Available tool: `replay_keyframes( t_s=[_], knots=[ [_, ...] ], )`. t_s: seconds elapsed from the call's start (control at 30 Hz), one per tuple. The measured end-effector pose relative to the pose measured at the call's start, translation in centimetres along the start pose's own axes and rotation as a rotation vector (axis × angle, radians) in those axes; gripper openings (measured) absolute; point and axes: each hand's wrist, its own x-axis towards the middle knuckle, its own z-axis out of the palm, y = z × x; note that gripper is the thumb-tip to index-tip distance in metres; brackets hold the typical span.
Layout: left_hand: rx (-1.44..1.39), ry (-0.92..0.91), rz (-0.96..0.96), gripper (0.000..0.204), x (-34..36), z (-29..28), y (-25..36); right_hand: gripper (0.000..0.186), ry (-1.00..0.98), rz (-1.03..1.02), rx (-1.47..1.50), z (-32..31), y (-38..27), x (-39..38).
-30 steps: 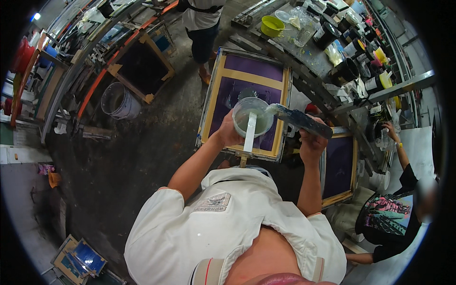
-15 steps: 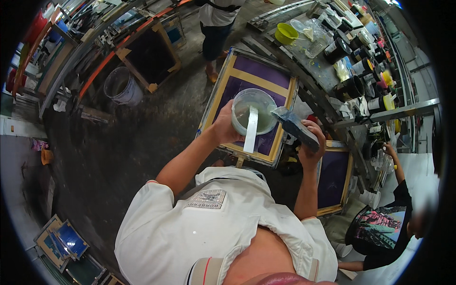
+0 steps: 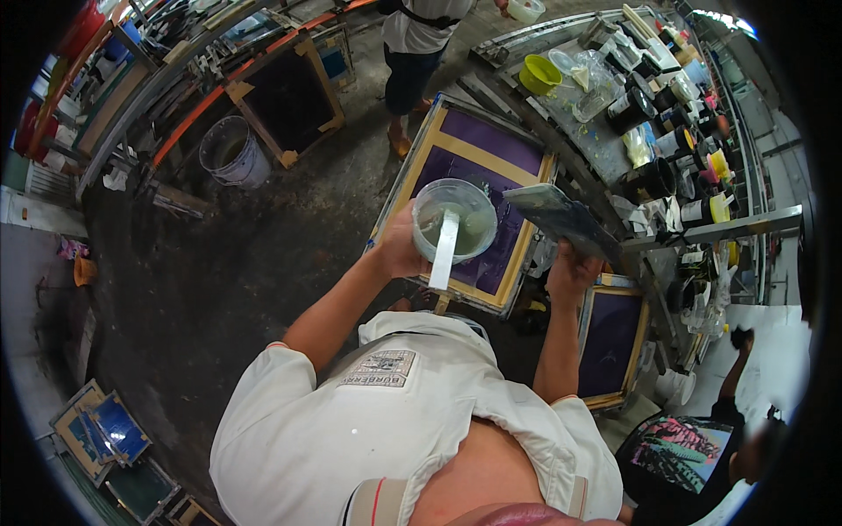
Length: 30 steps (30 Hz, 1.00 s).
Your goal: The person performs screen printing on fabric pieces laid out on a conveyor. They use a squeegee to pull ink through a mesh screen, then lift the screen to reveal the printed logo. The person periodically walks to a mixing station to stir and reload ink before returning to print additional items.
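My left hand [image 3: 401, 244] grips a clear plastic tub [image 3: 423, 219] from its left side. Pale, wet material lies in the tub, and a white flat stick [image 3: 445, 250] leans out over its near rim. In my right hand [image 3: 572, 273] is a dark, flat squeegee [image 3: 566, 219], raised to the right of the tub with its broad face showing. Below both hands lies a screen-printing frame [image 3: 509, 151] with purple mesh and tan tape along its edges. Part of the mesh is hidden by the tub and squeegee.
To the right stands a cluttered bench [image 3: 574, 131] with dark jars and a yellow-green bowl [image 3: 539, 75]. Another purple screen [image 3: 611, 342] leans below it. A bucket [image 3: 235, 158] stands on the floor at left. One person [image 3: 421, 44] is ahead, another [image 3: 680, 451] at lower right.
The squeegee has turned from edge-on to showing its broad face and has risen slightly. The tub has shifted a little left and nearer. The person at right has lowered and moved.
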Motion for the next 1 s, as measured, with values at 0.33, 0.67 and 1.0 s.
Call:
replay_keyframes(
  t_s=[0.33, 0.67, 1.0],
  knots=[
    [-0.101, -0.368, -0.118, 0.065, 1.2, 3.0, -0.5, 0.037, -0.226, -0.167, 0.179, 1.2, -1.7, -0.2],
    [0.085, -0.23, -0.146, 0.062, 0.0, 3.0, 0.8, 0.022, -0.332, -0.392, -0.377, -2.4, 0.2, 3.0],
    [0.159, -0.16, -0.065, 0.057, 8.4, 3.7, 5.1, 0.037, -0.649, 0.119, -0.473, -2.6, 3.3, -6.1]
  ],
)
